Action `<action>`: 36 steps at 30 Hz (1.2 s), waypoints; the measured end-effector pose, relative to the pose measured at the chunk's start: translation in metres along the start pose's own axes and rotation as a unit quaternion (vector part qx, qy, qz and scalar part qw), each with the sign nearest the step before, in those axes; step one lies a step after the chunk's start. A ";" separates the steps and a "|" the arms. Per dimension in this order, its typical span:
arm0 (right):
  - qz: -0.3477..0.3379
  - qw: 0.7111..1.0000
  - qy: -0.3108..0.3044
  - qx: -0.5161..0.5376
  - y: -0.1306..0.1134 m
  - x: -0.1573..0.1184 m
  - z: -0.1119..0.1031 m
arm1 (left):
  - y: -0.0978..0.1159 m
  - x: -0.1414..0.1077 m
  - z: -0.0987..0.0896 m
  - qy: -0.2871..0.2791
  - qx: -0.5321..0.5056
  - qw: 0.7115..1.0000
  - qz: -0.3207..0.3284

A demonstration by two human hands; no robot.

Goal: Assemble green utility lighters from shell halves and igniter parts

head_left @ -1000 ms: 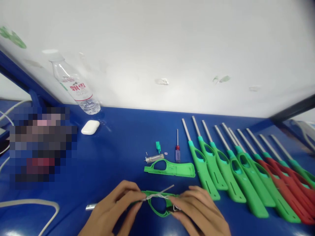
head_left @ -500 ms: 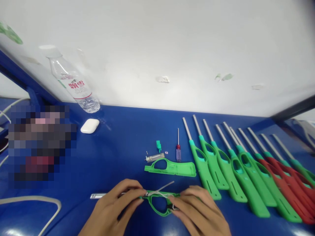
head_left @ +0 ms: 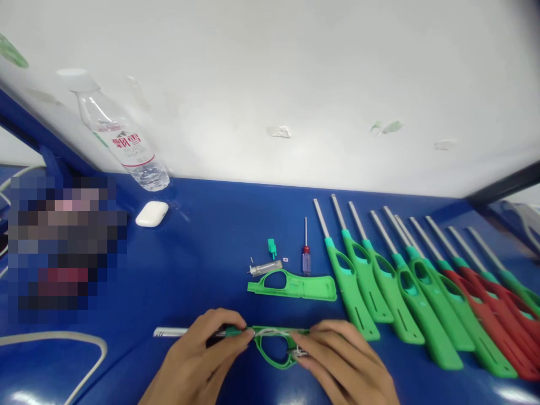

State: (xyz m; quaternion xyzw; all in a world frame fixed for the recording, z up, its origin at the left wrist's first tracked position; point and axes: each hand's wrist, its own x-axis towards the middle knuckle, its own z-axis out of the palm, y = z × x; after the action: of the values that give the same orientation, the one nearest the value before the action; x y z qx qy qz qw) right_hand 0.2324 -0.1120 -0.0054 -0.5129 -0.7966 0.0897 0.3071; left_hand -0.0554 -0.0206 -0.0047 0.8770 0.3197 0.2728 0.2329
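Between my two hands lies an opened gas lighter, its green half shell (head_left: 265, 360) showing a looped trigger guard. My left hand (head_left: 206, 351) pinches the neck end, where the silver metal tube (head_left: 169, 332) sticks out to the left. The fingers of my right hand (head_left: 343, 357) close on the handle side and cover most of it. A thin white tube or wire (head_left: 270, 331) runs along the shell's upper edge. Close to the right fingertips sits a small dark-and-metal part (head_left: 296, 352), partly hidden. Beyond my hands lies the other green half shell (head_left: 318, 289), inside facing up.
Behind the loose shell are a clear fuel tank (head_left: 266, 268), a teal trigger piece (head_left: 272, 246), a tiny screw (head_left: 252, 260) and a screwdriver (head_left: 306, 262). Several whole lighters (head_left: 352, 292) line the right. A bottle (head_left: 122, 138), white case (head_left: 152, 214) and cable (head_left: 84, 340) are left.
The white strand's loose end, which stuck up above the shell, now lies along the shell's edge. My left fingertips have shifted slightly and the teal neck shows more. The whole view moved a little.
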 end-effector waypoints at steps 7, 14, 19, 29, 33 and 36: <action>0.004 1.000 0.006 -0.002 0.000 0.001 0.001 | -0.002 -0.002 0.002 0.013 0.026 0.999 0.023; -0.002 1.000 0.007 0.000 0.001 0.001 0.001 | -0.001 0.000 -0.006 -0.023 0.034 0.999 0.026; 0.003 1.000 0.001 0.010 0.000 0.001 -0.001 | -0.004 -0.003 -0.009 -0.033 0.061 0.997 0.026; 0.015 1.000 0.009 0.022 -0.001 0.004 0.001 | -0.005 -0.008 -0.011 -0.050 -0.002 0.996 -0.073; 0.019 0.999 0.016 0.023 -0.002 0.006 0.001 | -0.008 -0.003 -0.016 -0.081 0.006 0.996 -0.038; 0.018 0.999 0.032 0.023 -0.002 0.008 0.000 | -0.004 0.002 -0.018 -0.080 0.022 0.996 -0.030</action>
State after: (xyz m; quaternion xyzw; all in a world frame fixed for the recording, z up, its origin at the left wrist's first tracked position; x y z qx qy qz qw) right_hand 0.2285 -0.1058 -0.0007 -0.5226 -0.7746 0.0973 0.3427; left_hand -0.0676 -0.0128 0.0074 0.8911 0.3317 0.1874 0.2466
